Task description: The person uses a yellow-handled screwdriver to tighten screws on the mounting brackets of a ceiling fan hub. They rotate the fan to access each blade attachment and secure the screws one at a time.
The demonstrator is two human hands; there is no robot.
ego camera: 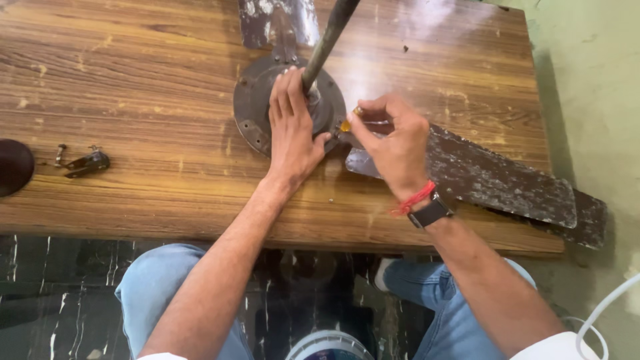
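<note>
We note a wood-grain table (133,80), its laminate brown, streaked and scuffed with pale flecks. At the table's 12 o'clock lies a ceiling fan motor housing (257,110), a round, dull dark-metal disc with small holes along its rim. From its hub a grey down rod (330,37) rises toward the camera and is cut off by the upper edge. One fan blade (500,180), flat, long and mottled with flaking grey paint, runs out to 4 o'clock past the table edge; a second blade (277,20) points to 12 o'clock and is cropped. Our left hand (290,130) lies flat and open on the housing, fingers spread against the base of the rod, gripping nothing. Our right hand (393,143) is curled, thumb and forefinger pinched on a small tool with an amber handle (348,123) where the blade meets the housing; its tip is hidden and we cannot tell its kind. The right wrist bears a red thread and a black watch (430,212). At 9 o'clock sit a small metal bracket (87,162) with loose hardware, too small to resolve, and a dark round object (13,167), cut off at the left. Below the table, a white bucket rim (330,347) shows at 6 o'clock; its contents are out of sight.
</note>
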